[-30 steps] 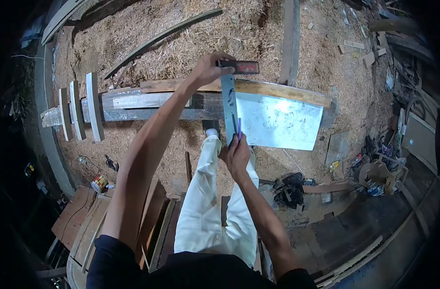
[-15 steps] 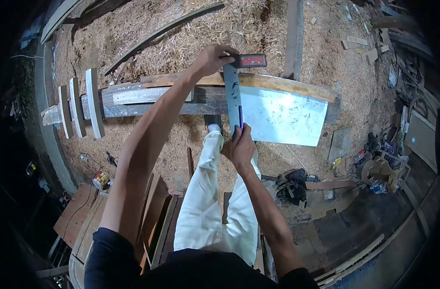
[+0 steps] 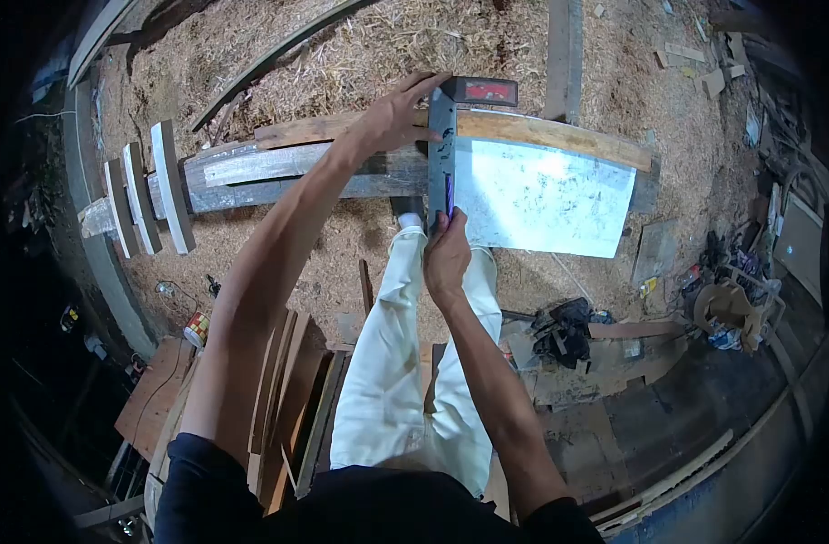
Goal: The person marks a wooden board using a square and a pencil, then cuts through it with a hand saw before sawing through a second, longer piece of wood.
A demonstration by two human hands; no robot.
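Observation:
A try square lies across the left end of a white sheet (image 3: 550, 195), its metal blade (image 3: 441, 159) running toward me and its dark stock with a red inlay (image 3: 487, 91) at the far end. My left hand (image 3: 403, 113) grips the blade's far end near the stock, fingers around its edge. My right hand (image 3: 448, 249) is closed on a purple pen (image 3: 450, 195) at the blade's near end. The pen lies along the blade. Under the sheet is a wooden board (image 3: 559, 138) on a long grey beam (image 3: 296, 190).
Three short wood pieces (image 3: 171, 186) lie across the beam's left end. A long curved strip (image 3: 278, 59) rests on the shavings beyond. Black plastic (image 3: 564, 331) and a cardboard box (image 3: 727, 313) are at the right. Planks (image 3: 292, 399) stand by my legs.
My left hand has opened wider and lies more over the blade beside the stock. The view has shifted slightly, and the square stands straighter, its stock farther up in view.

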